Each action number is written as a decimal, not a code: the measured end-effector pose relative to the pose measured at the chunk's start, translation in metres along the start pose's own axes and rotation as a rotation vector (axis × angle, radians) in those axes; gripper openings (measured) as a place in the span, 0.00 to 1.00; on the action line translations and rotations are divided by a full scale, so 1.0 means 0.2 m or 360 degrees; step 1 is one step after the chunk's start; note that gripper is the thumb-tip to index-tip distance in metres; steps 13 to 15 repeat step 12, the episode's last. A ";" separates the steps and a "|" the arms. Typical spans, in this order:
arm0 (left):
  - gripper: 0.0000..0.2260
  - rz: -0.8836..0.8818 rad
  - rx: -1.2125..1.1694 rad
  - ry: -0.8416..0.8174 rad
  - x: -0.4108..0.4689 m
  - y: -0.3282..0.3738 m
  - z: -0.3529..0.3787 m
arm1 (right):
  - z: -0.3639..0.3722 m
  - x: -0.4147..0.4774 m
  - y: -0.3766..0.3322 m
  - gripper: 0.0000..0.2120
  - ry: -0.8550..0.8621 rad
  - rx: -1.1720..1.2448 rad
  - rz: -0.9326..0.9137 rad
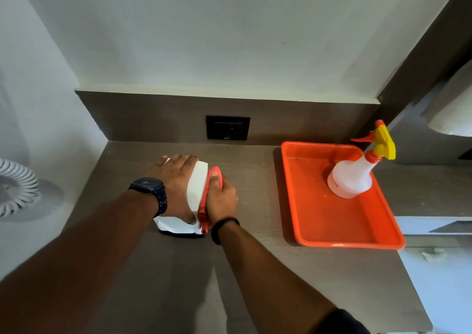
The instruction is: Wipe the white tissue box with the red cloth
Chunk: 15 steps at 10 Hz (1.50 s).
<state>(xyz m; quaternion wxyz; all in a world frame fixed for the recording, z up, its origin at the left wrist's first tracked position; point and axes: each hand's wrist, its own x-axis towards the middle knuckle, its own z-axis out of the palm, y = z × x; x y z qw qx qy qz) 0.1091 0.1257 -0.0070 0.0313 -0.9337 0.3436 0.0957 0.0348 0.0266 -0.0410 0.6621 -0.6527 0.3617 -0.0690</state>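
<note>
Tissue box (196, 188): on counter (255, 270), left of orange tray (332, 231). Left hand (176, 180) flat, steadying its top. Right hand (221, 198) grasping red cloth (204, 206) against box's tray-facing side. Step: wiping side; next likely remaining faces.

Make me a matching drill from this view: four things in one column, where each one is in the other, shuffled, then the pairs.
1. red cloth
2. spray bottle
3. left hand
4. power socket

A. set in the back panel
B. flat on top of the tissue box
C. standing in the orange tray
D. pressed against the box's right side by the right hand

Pairs: 1-D, 2-C, 3-B, 4-A
</note>
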 end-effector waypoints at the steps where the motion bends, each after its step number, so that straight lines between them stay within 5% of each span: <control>1: 0.60 -0.0002 -0.0025 0.0000 0.00 0.01 -0.01 | -0.05 -0.04 0.03 0.20 -0.0049 0.0042 0.0144; 3: 0.63 -0.0036 0.0018 -0.0115 -0.02 0.03 -0.06 | -0.35 0.03 -0.14 0.14 -0.0002 0.0241 0.0064; 4: 0.70 -0.0038 -0.0065 -0.0168 0.01 0.10 -0.12 | -0.62 0.13 -0.21 0.16 0.0263 0.0017 -0.0297; 6: 0.62 0.0282 -0.0364 0.0207 0.17 0.56 -0.14 | -1.03 0.28 -0.09 0.24 0.0430 -0.0814 -0.0411; 9: 0.64 0.0479 -0.0316 -0.0177 0.38 0.96 0.18 | -1.06 0.47 0.16 0.21 -0.0021 -0.1947 -0.0368; 15: 0.63 0.0459 -0.0342 -0.0102 0.35 0.91 0.12 | -1.04 0.45 0.08 0.27 0.0008 -0.1810 -0.0317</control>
